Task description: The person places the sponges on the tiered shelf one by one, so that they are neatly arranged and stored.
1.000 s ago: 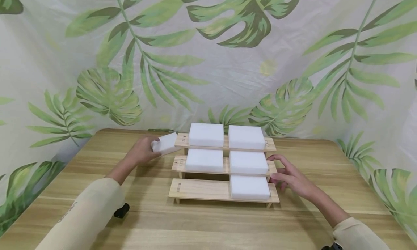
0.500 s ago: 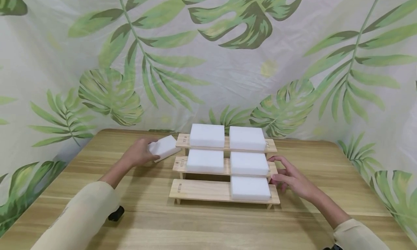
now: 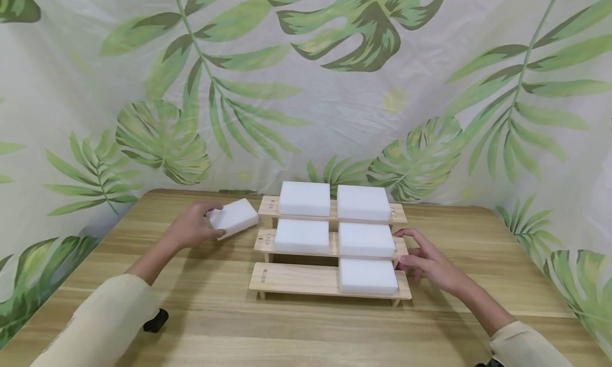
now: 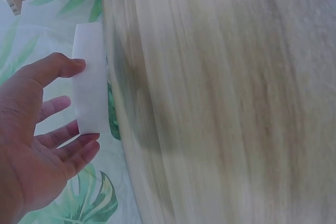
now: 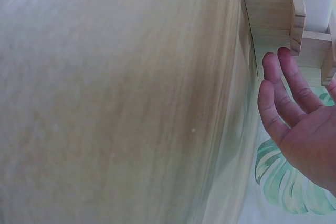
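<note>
A white foam block (image 3: 234, 217) is pinched between the thumb and fingers of my left hand (image 3: 190, 226), left of a wooden three-step stand (image 3: 296, 275). In the left wrist view, the block (image 4: 90, 82) shows its narrow side, with the thumb on one long edge and fingertips at its lower end. My right hand (image 3: 432, 263) is at the stand's right end, thumb and index finger by the middle step. Several fingers look loosely extended beside the stand's wooden leg (image 5: 297, 22) in the right wrist view; whether they press on it I cannot tell.
Two white blocks sit on the top step, including the left one (image 3: 304, 198); two more are on the middle step. One block (image 3: 368, 275) occupies the right of the bottom step, whose left part is bare wood. A leaf-patterned curtain (image 3: 334, 117) hangs behind the wooden table (image 3: 268, 330).
My left hand has drawn the foam block leftward, away from the stand's left end, and turned it slightly. The right hand has stayed in place.
</note>
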A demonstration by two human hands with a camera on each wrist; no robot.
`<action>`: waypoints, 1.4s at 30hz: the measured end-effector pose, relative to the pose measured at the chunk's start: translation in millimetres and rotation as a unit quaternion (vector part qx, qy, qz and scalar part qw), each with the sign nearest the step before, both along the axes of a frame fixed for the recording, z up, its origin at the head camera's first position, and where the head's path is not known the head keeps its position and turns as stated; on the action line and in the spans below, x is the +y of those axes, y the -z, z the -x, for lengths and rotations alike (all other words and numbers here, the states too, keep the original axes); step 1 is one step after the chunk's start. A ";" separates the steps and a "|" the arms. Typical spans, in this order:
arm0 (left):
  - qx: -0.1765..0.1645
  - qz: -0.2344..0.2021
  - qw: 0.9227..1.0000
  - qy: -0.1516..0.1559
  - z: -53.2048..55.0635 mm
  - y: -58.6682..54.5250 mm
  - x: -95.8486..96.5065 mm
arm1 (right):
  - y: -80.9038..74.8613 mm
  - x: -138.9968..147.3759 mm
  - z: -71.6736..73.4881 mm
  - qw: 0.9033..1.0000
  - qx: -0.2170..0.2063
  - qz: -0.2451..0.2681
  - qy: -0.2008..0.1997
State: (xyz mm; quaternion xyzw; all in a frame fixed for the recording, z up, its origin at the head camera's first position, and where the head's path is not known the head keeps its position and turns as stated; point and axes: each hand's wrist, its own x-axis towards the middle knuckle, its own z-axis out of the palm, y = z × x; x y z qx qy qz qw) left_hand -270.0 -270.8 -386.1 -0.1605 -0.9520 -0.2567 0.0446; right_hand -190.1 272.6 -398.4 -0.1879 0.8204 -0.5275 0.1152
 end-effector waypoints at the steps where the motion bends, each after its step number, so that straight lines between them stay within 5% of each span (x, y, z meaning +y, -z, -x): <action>1: 0.001 -0.001 1.000 -0.001 -0.8 -0.3 -0.5 | 0.1 0.1 -0.1 1.000 0.000 0.000 0.000; 19: 0.039 -0.027 0.999 0.026 -20.0 -13.7 -9.0 | 1.4 0.6 -0.3 1.000 -0.004 -0.002 0.004; 42: 0.088 -0.043 0.990 0.104 -49.9 -30.6 -28.1 | 2.7 0.9 1.6 1.000 -0.005 0.003 0.003</action>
